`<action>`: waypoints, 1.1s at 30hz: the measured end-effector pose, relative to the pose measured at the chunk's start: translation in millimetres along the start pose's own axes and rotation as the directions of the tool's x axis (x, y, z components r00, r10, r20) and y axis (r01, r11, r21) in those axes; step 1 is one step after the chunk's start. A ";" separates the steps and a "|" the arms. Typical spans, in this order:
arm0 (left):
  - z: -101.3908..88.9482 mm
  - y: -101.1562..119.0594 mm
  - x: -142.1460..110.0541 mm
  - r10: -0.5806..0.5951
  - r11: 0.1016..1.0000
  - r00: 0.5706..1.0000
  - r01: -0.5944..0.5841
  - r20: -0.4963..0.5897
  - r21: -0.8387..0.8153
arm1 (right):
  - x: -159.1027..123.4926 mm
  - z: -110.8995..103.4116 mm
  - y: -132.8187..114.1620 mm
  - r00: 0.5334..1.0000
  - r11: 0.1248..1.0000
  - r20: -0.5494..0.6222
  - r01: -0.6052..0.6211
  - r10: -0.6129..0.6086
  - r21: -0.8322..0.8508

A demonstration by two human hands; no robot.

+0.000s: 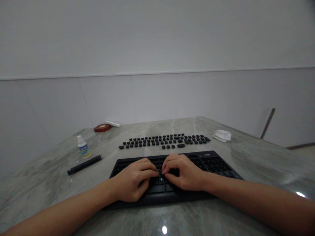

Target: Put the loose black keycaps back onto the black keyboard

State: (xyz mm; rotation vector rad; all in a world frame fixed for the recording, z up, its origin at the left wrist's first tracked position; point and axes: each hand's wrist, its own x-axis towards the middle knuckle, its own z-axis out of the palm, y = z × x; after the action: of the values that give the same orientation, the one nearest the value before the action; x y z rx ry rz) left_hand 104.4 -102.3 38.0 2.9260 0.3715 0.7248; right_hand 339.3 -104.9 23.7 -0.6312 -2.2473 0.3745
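A black keyboard lies on the table in front of me, with both hands over its middle. My left hand rests on its left half. The index finger reaches to the keys near the centre, and the thumb is apart from it. Close beside those fingertips, my right hand is curled, its thumb and index finger nearly together. Anything small between them is too dark to make out. Part of the key area is hidden under both hands. Behind the keyboard, loose black keycaps lie in several rows.
On the left stand a small white spray bottle with a blue and yellow label and, lying down, a dark stick-like tool. A reddish-brown case and a white strip lie at the back. A folded white cloth is at the right.
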 end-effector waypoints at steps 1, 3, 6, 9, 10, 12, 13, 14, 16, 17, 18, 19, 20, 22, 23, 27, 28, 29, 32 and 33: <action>0.1 -0.3 -0.3 -0.003 1.000 1.000 0.003 0.002 -0.001 | -0.1 0.0 0.1 1.000 1.000 0.003 0.001 -0.001 0.003; 0.4 -0.7 -0.6 -0.009 1.000 1.000 0.009 0.006 -0.001 | -0.3 0.2 0.5 1.000 1.000 0.012 0.008 -0.008 0.013; 0.4 -0.3 -0.4 -0.006 1.000 1.000 0.006 0.003 0.001 | -0.4 0.6 1.3 1.000 1.000 0.020 0.006 -0.006 0.016; -0.1 0.9 0.4 0.001 1.000 1.000 -0.001 -0.007 0.004 | -0.2 0.9 1.5 0.999 0.999 0.010 -0.038 0.038 -0.010; -0.3 1.2 0.5 0.001 1.000 1.000 -0.001 -0.008 0.006 | -0.1 0.9 1.4 0.999 0.998 0.003 -0.053 0.053 -0.017; -0.3 1.3 0.4 -0.004 1.000 1.000 0.004 -0.005 0.005 | -0.1 1.0 1.4 0.998 0.998 -0.003 -0.062 0.062 -0.021; -0.2 1.1 0.1 -0.006 1.000 1.000 0.006 -0.001 0.004 | -0.2 1.0 1.4 0.998 0.998 -0.003 -0.060 0.060 -0.018; 0.1 0.8 -0.2 -0.008 1.000 1.000 0.008 0.002 0.004 | -0.3 1.1 1.6 0.998 0.998 0.000 -0.056 0.056 -0.016; 0.6 0.2 -0.7 -0.011 1.000 1.000 0.011 0.009 0.005 | -0.8 1.3 2.1 0.999 0.999 0.005 -0.046 0.046 -0.016; 0.8 0.0 -0.8 -0.013 1.000 1.000 0.013 0.012 0.006 | -1.0 1.4 2.4 0.999 0.999 0.006 -0.040 0.040 -0.017; 0.9 -0.1 -0.8 -0.014 1.000 1.000 0.014 0.013 0.007 | -1.2 1.5 2.6 0.999 0.999 0.005 -0.034 0.035 -0.020; 0.9 0.0 -0.7 -0.012 1.000 1.000 0.012 0.011 0.006 | -1.4 1.6 2.7 1.000 0.999 0.006 -0.029 0.029 -0.022; 0.9 0.1 -0.4 -0.010 1.000 1.000 0.010 0.009 0.006 | -1.5 1.7 2.8 1.000 0.999 0.006 -0.022 0.022 -0.026; 0.6 0.3 0.1 -0.004 1.000 1.000 0.004 0.000 0.005 | -1.5 1.7 2.7 1.000 0.999 0.005 -0.013 0.013 -0.031; 0.5 0.3 0.3 -0.002 1.000 1.000 0.002 -0.003 0.005 | -1.4 1.7 2.7 1.000 0.999 0.003 -0.008 0.008 -0.034; 1.0 -0.6 0.0 -0.003 1.000 1.000 0.003 -0.003 0.006 | -0.7 1.7 2.1 1.000 0.999 -0.014 0.015 -0.016 -0.036; 1.1 -0.8 -0.1 -0.005 1.000 1.000 0.005 -0.002 0.005 | -0.6 1.7 1.9 1.000 0.999 -0.018 0.022 -0.022 -0.037; 1.0 -0.8 -0.1 -0.006 1.000 1.000 0.006 -0.003 0.004 | -0.6 1.7 1.5 0.999 0.999 -0.021 0.025 -0.025 -0.037; -0.5 0.0 0.4 0.003 1.000 1.000 -0.003 0.013 0.010 | -1.2 1.7 -0.3 1.000 0.999 -0.027 0.014 -0.015 -0.042; -1.4 0.4 0.7 0.015 1.000 0.999 -0.016 0.033 0.019 | -1.5 1.6 -1.1 1.000 0.999 -0.028 0.004 -0.005 -0.043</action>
State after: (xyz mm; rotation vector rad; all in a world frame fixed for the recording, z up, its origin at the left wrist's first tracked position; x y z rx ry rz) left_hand 104.4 -102.4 39.6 2.9585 0.3554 0.6780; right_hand 338.7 -106.8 22.2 -0.6492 -2.2351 0.3140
